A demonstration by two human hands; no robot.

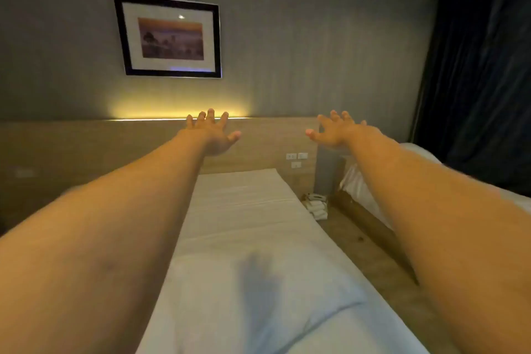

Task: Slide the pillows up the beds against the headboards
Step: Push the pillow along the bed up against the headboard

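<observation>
- Head view: both bare forearms reach forward and upward over a narrow bed with white sheets point(244, 210), toward a long light-brown wooden headboard point(86, 146).
- Left hand point(212, 131): fingers spread wide, palm turned away, holding nothing; it appears in front of the headboard's top edge, and contact with it cannot be told.
- Right hand point(336, 131): likewise splayed and empty, raised near the right end of the headboard, well apart from the left hand.
- White rectangular pillow point(258, 296): lies flat on the near part of the bed, between the two forearms, well apart from the headboard; a dark shadow falls across its middle.
- A bare stretch of sheet separates the pillow from the headboard.
- Second bed with white bedding point(356, 187): stands to the right, across a narrow strip of brown floor point(370, 253).
- Small white objects point(316, 205): lie on the floor between the beds, too blurred to identify.
- Black-framed landscape picture point(169, 36): hangs on the grey wall above a warm yellow light strip point(172, 119) along the headboard top.
- White wall sockets point(296, 158): set in the headboard.
- Dark blue curtain point(482, 80): fills the right side.
</observation>
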